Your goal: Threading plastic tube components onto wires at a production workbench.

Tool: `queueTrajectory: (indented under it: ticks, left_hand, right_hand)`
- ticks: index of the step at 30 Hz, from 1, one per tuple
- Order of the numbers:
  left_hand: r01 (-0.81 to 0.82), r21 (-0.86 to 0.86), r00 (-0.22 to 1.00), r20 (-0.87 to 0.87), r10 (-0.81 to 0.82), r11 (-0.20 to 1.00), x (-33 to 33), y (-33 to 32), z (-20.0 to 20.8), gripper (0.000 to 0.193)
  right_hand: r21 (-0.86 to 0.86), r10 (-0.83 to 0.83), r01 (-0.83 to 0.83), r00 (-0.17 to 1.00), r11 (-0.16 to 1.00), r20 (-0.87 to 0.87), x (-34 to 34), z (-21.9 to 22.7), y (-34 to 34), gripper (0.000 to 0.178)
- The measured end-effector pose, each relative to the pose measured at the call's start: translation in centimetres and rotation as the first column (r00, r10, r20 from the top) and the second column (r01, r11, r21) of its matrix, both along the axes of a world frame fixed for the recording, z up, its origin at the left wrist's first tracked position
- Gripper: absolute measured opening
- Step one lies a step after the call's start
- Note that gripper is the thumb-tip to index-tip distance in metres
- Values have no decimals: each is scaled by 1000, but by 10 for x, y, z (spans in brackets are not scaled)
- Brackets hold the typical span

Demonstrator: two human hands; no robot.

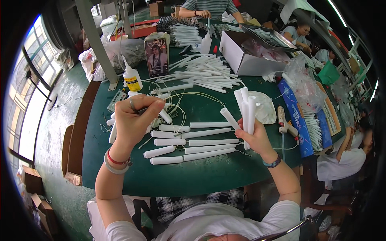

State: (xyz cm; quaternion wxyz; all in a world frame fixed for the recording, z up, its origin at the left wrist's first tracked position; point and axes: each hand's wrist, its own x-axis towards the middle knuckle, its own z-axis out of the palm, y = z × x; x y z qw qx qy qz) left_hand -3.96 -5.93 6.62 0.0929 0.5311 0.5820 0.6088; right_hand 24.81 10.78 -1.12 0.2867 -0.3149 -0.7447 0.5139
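My right hand (260, 138) is closed round several slim white tubes (251, 114), which stand up from the fist, one of them leaning left. My left hand (134, 120) is raised over the left of the table, thumb and fingertips pinched together. Whatever sits in that pinch, if anything, is too small or hidden to make out. Below and between the hands, white tubes (207, 133) lie in rows, joined end to end with shorter, thicker white pieces (170, 142). Thin pale wires (189, 93) loop beside my left hand, among more white pieces.
A large pile of white tubes (213, 72) lies farther back on the green table (201, 172). Around it stand a glue bottle (132, 80), a propped phone (157, 58) and a white carton (251, 62). At right are a glue gun (286, 127) and a blue box (299, 128). A person (211, 8) works opposite.
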Motion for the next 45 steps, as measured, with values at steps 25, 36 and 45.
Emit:
queueTrajectory:
  ticks: [25, 36, 45]
  left_hand:
    - [267, -278, 921, -208, -329, 923, 16, 11, -17, 16]
    - [281, -195, 841, -421, -339, 940, 12, 13, -24, 17]
    - [278, -477, 953, 30, -301, 834, 21, 11, -18, 18]
  right_hand:
    - [-329, 223, -206, 975, 922, 14, -28, 49, -11, 40]
    - [399, 54, -116, 985, 910, 162, -20, 39, -14, 36]
    - [874, 70, -48, 997, 483, 16, -22, 28, -19, 34]
